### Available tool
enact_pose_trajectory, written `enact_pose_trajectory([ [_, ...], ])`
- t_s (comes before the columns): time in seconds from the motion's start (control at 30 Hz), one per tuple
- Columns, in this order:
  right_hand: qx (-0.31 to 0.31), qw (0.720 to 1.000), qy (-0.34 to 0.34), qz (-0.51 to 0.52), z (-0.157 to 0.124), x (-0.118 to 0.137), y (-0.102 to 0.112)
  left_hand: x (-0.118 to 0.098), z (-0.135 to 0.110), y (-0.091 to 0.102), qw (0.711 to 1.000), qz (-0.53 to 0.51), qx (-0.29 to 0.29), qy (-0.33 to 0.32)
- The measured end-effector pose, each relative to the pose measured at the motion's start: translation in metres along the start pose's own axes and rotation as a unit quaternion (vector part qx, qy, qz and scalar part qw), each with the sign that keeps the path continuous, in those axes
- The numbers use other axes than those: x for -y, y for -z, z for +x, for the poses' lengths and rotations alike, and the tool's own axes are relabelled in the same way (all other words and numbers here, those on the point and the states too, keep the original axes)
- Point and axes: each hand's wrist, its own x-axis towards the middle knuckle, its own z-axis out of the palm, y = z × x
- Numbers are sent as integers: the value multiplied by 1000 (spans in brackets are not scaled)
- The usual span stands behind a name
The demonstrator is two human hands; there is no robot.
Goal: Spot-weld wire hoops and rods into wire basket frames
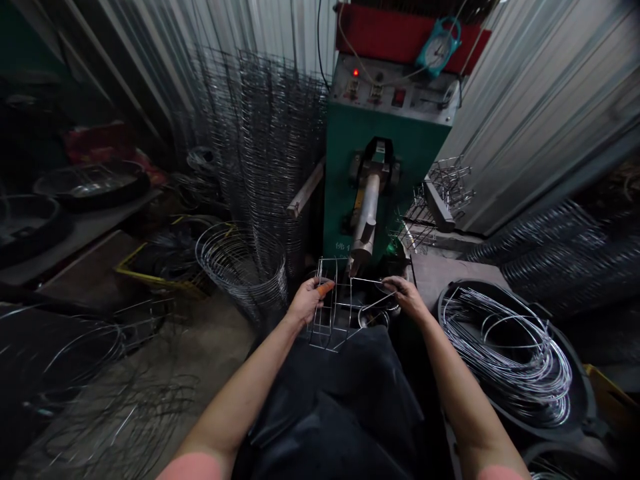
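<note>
Gripping bright wire rack (331,313), left hand (305,300), right hand (407,298)

Wire rack (336,308): bright, glossy steel, smooth. Wire coils (520,360): same shine. Spot-welder housing (345,193): green-painted metal, matt.

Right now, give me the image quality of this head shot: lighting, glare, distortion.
Head view: the wide lens bows the corrugated metal wall and stretches the forearms; the picture's left side sinks into deep shadow; the wire coil throws bright glints; the left hand and right hand are clearly lit.
</note>
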Motion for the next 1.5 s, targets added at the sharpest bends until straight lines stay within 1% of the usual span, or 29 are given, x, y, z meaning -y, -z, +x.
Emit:
enact_pose_trajectory([
  [0.17,1,1000,8,-1,4,0,-1,-4,0,-2,1000,-6,-3,14],
  [0.27,3,1000,26,-12,3,0,1,-4,-1,-3,1000,-6,-8,20],
  [0.33,-19,998,40,-42,-6,1,5,-4,0,-2,1000,-1,-7,18],
  [0.4,-74,993,38,-79,-24,3,11,-3,1,-1,1000,-1,-5,19],
  [0.47,-128,987,10,-100,-49,3,16,-1,3,-1,1000,-5,-5,24],
  [0.53,-144,985,-36,-89,-75,2,20,2,4,-1,1000,-8,-3,22],
  [0.57,-134,986,-65,-73,-87,1,22,3,4,-2,1000,-10,-4,15],
  [0.63,-92,987,-128,-26,-104,1,24,5,2,-4,1000,-16,-14,-7],
  [0.7,-52,983,-173,22,-113,3,25,7,-2,-6,999,-20,-26,-31],
  [0.77,-38,983,-170,52,-113,6,26,6,-7,-7,998,-20,-32,-45],
  [0.93,-35,996,-80,22,-92,6,19,2,-15,-8,998,-17,-45,-44],
  [1.07,-84,996,-43,4,-67,6,6,4,-14,-8,998,-18,-43,-36],
  [1.17,-114,993,-28,1,-49,13,-2,7,-10,-7,998,-20,-39,-39],
  [1.3,-118,993,2,6,-38,21,-11,7,-7,-6,998,-14,-49,-37],
  [1.4,-125,992,-14,20,-42,16,-15,5,-9,-3,998,-12,-45,-33],
  [1.5,-160,985,-49,39,-50,7,-14,4,-11,1,999,-7,-29,-32],
])
